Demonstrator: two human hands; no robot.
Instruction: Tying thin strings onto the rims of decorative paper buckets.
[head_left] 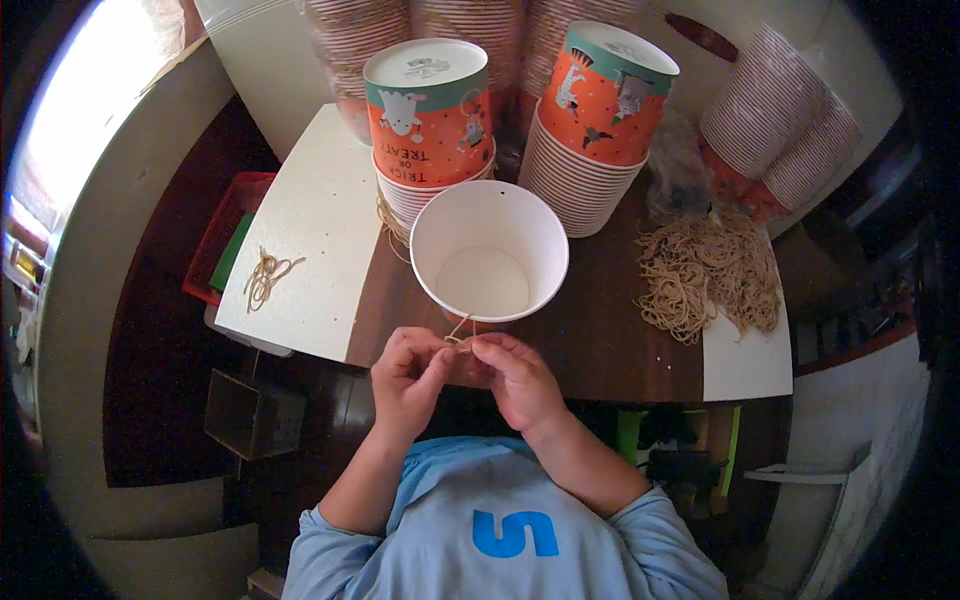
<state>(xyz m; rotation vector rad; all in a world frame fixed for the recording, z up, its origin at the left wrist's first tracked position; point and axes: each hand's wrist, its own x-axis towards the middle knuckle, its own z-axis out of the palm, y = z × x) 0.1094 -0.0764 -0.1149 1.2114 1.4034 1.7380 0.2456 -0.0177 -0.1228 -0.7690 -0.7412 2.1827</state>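
A white-lined paper bucket (545,243) stands upright near the table's front edge, its mouth toward me. A small dark hole shows in its far wall below the rim. Thin beige cord (459,338) runs from the bucket's near side down to my fingers. My left hand (408,375) pinches the cord between thumb and fingertips. Close beside it, my right hand (518,378) is also pinched on the cord, its fingertips almost touching the left ones. Whether the cord is knotted there is too small to tell.
Behind the bucket are two upside-down stacks of orange-and-green printed buckets, left (430,130) and right (610,110). A heap of beige cords (710,270) lies at right, a few loose cords (268,277) at left. Wrapped stacks (765,90) stand behind. A red crate (215,235) is beyond the left edge.
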